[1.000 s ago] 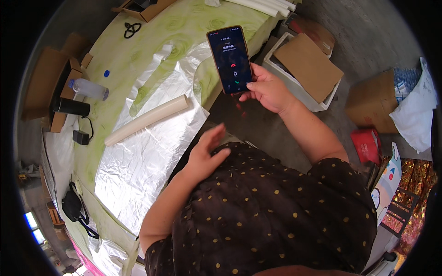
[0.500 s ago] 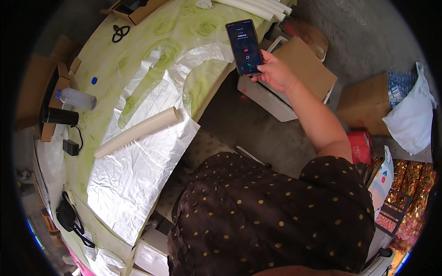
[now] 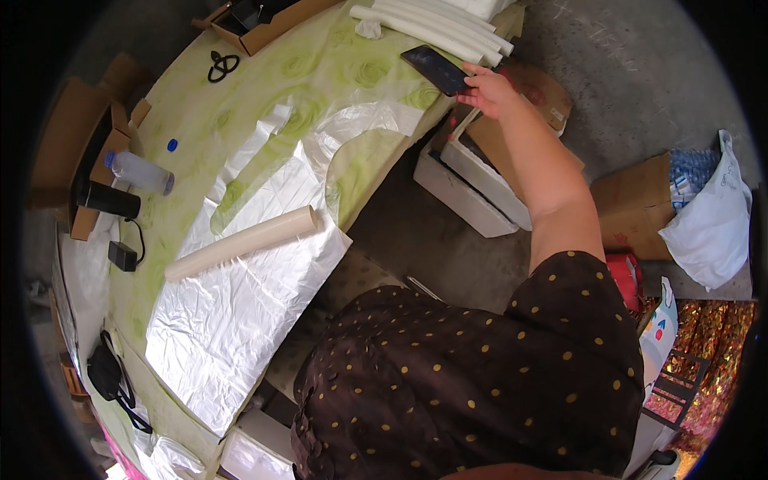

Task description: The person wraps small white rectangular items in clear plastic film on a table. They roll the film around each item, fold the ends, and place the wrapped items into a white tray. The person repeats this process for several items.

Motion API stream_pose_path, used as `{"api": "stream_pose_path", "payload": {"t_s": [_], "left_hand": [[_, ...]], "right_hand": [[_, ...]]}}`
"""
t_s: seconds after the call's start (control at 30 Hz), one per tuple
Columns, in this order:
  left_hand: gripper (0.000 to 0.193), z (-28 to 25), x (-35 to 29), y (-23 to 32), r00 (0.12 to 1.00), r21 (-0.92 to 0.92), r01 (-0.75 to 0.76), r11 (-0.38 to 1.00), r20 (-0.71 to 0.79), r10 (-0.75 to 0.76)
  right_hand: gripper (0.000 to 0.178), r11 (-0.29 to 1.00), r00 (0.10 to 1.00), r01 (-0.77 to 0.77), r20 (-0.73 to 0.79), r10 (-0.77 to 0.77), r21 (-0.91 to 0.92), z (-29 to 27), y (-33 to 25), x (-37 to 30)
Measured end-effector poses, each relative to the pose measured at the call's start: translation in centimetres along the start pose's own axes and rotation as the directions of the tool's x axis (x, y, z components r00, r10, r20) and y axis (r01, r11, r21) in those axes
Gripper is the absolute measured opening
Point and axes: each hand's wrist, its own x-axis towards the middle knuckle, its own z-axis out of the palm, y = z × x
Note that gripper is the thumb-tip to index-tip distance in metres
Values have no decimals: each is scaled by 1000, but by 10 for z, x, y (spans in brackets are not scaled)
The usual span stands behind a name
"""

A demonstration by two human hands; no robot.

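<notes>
At the far edge of the table, my right hand (image 3: pixel 490 93) is closed on the near end of a dark mobile phone (image 3: pixel 436 70). The phone is tilted low over the tablecloth, its screen dark; whether it touches the cloth I cannot tell. Nearer on the table lies a crinkled silver foil sheet (image 3: pixel 216 328) with a curved cutout. A beige cardboard tube (image 3: pixel 240 243) rests across that sheet. My left hand is out of view.
Several white rolls (image 3: pixel 428 30) lie at the table's far end. Along the left side are a plastic bottle (image 3: pixel 142 172), a black cylinder (image 3: pixel 110 199) and a black adapter (image 3: pixel 122 255). Foam boxes (image 3: pixel 464 188) and a carton (image 3: pixel 634 208) stand on the floor to the right.
My right hand has carried the phone away from me, and the phone has tipped flatter. Its lit call screen has gone dark. The view has shifted a little.
</notes>
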Motion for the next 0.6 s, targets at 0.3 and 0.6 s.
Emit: {"api": "stream_pose_path", "payload": {"t_s": [0.3, 0.6], "left_hand": [[46, 2, -2, -5, 1000, 26, 28, 999, -10, -28], [44, 0, -10, -14, 999, 24, 49, 998, -18, -49]], "right_hand": [[71, 976, 952, 46, -305, 22, 213, 28, 30, 1], [32, 998, 914, -4, -404, 31, 68, 36, 28, 24]]}}
